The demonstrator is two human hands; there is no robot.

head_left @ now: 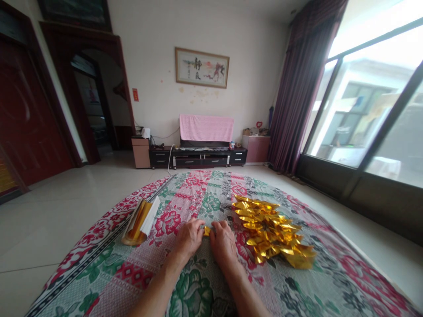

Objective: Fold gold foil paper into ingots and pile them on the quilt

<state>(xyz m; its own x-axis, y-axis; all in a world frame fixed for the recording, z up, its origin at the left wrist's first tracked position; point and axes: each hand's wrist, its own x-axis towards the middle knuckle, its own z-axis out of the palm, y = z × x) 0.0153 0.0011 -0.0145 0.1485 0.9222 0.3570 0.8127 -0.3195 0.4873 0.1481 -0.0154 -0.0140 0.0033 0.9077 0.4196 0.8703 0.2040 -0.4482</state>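
Observation:
My left hand (191,237) and my right hand (224,240) meet near the middle of the flowered cloth. Between their fingertips is a small piece of gold foil paper (207,231), mostly covered by the fingers. Both hands are closed on it, one at each side. To the right lies a pile of folded gold foil pieces (267,226), pointed at the ends and stacked in overlapping rows. Over on the left rests a curled stack of gold foil sheets (140,222) with a white back side showing.
The flowered cloth (198,286) covers a rounded surface before me. Beyond it, a low black TV cabinet (205,159) stands against the wall, with a pink cloth (206,127) draped over the screen. Purple curtains (294,88) and large windows are at the right.

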